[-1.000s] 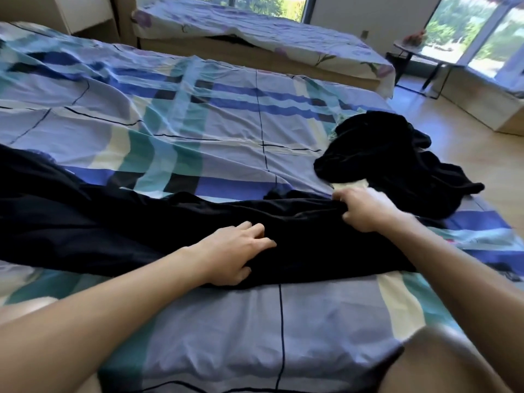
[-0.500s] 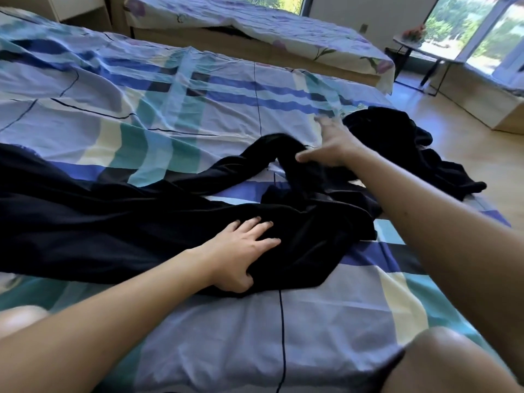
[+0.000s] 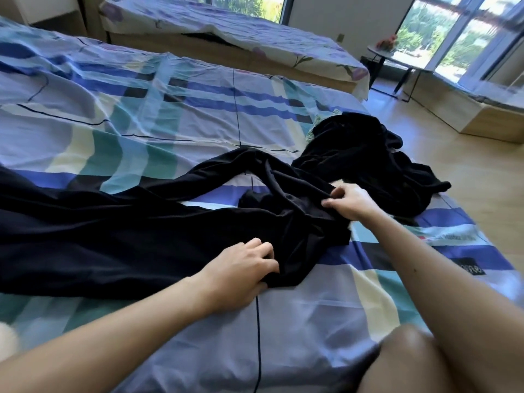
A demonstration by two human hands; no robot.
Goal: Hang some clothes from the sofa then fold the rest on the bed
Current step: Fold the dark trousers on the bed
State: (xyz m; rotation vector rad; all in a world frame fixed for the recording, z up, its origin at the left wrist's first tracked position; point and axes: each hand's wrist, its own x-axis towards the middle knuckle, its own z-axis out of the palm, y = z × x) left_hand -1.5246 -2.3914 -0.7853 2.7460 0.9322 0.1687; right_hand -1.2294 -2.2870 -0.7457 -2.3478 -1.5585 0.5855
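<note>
A long black garment [image 3: 119,231] lies spread across the bed [image 3: 158,114] with its checked blue, teal and cream cover. One part of it is thrown over toward the far side in a loop. My left hand [image 3: 241,268] rests on the garment's near edge with curled fingers gripping the cloth. My right hand [image 3: 348,202] pinches a fold of the same garment at its right end. A second black garment [image 3: 377,163] lies crumpled in a heap just beyond my right hand, near the bed's right edge.
My bare knee [image 3: 411,361] shows at the lower right. A second bed [image 3: 232,38] with a floral cover stands behind. A small round table [image 3: 388,52] and a low wooden platform [image 3: 465,109] stand by the windows. Wooden floor runs along the right side.
My right hand carried the garment's end up toward the far side, let it drop, and has come back to pinch a fold lower down. My left hand stayed on the cloth, its fingers curling.
</note>
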